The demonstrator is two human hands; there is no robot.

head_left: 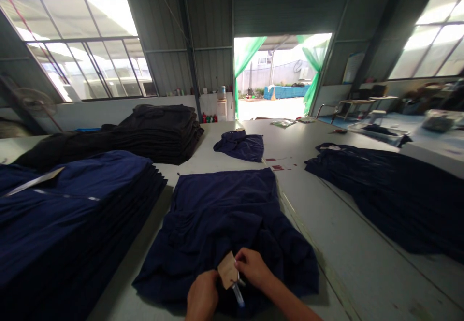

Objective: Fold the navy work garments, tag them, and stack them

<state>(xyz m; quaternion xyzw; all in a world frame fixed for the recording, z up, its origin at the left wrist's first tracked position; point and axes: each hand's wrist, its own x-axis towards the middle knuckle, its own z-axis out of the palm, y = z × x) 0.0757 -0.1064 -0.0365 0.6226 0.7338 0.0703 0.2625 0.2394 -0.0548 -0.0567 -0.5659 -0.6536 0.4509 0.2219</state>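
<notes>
Stacks [54,214] of folded navy cloth fill the worktop's [355,243] left edge. At its near edge lies a navy garment [217,210]; on it the left hand [203,296] is curled closed, and the right hand [253,267] pinches a brown tag [227,270], any writing too small to read, above a blue tool [238,296]. More garments [391,195] lie toward the right edge.

A long pale table [348,243] carries everything. A navy garment [224,219] lies spread flat at its near middle. Left of that garment stands a tall stack of navy clothes [65,214]. Beyond it to the left is a stack of black clothes [159,130], straight beyond it a small navy bundle [241,146]. A few red tags [277,167] lie just past its far right corner, and another navy garment [391,190] sprawls to its right.
</notes>
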